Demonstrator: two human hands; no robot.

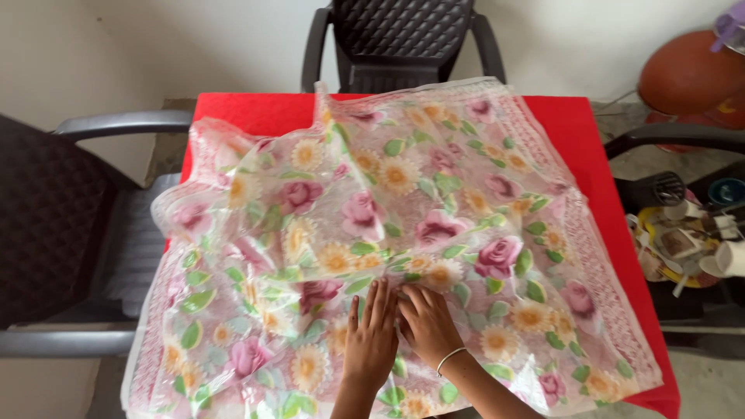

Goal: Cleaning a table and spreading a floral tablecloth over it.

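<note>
A clear plastic table cover (403, 194) printed with pink roses, yellow daisies and green leaves lies crumpled over a red table (574, 132). My left hand (371, 334) lies flat on the cover near its front middle, fingers stretched forward. My right hand (428, 324), with a thin silver bangle on the wrist, rests right beside it, fingers bent on a fold of the plastic. The two hands touch side by side. Neither hand lifts the sheet off the table.
A black plastic chair (400, 39) stands behind the table, and another dark chair (70, 233) on the left. At the right, a third chair (683, 233) holds cups and small items. A brown round pot (687, 74) sits at the back right.
</note>
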